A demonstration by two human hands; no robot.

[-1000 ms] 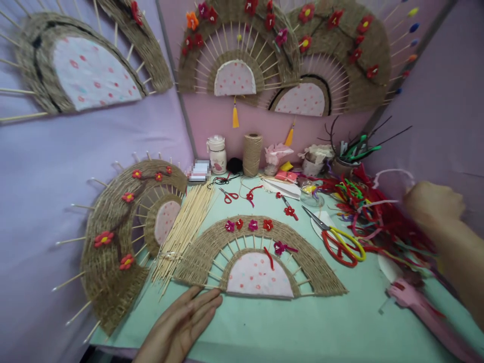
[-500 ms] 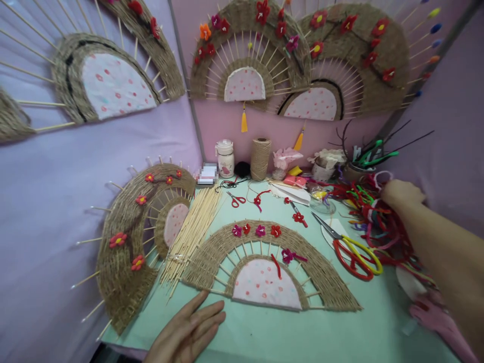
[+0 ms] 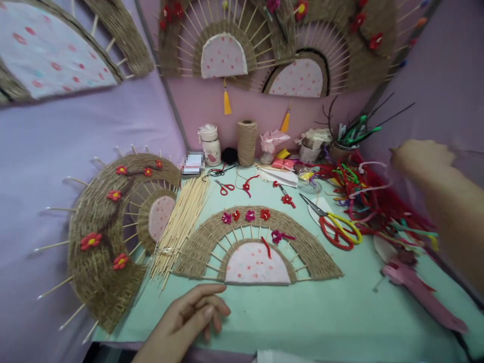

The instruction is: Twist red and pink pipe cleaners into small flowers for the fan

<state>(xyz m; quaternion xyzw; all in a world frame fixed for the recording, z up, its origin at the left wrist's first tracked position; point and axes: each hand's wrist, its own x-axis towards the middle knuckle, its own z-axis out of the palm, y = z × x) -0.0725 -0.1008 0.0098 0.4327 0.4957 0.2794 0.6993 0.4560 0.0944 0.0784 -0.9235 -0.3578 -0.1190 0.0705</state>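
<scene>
My left hand (image 3: 192, 317) is just in front of the woven twine fan (image 3: 321, 252), its fingers loosely bent and apart with nothing between them. Red and magenta flowers run along the top of this fan, and a spotted half-round panel (image 3: 245, 267) fills its middle. One magenta flower (image 3: 277, 236) with a tail and a short red strip (image 3: 266, 248) lie loose over it. At the right, my right hand (image 3: 421, 159) is raised above a tangle of coloured pipe cleaners (image 3: 381, 196). Its fingers are curled in and mostly hidden; what they hold cannot be made out.
Large red-and-yellow-handled scissors (image 3: 338, 232) and a pink glue gun (image 3: 423, 295) lie to the right. Thin sticks (image 3: 181, 222) and another flowered fan (image 3: 109, 222) are left. Small scissors (image 3: 225, 188), a twine spool (image 3: 247, 143), a jar (image 3: 209, 144) and a twig pot (image 3: 342, 151) stand or lie behind.
The view has tilted down and turned right. My right hand has lifted off the pipe cleaner pile toward the right wall. My left hand has turned from flat, stretched fingers to loosely bent ones.
</scene>
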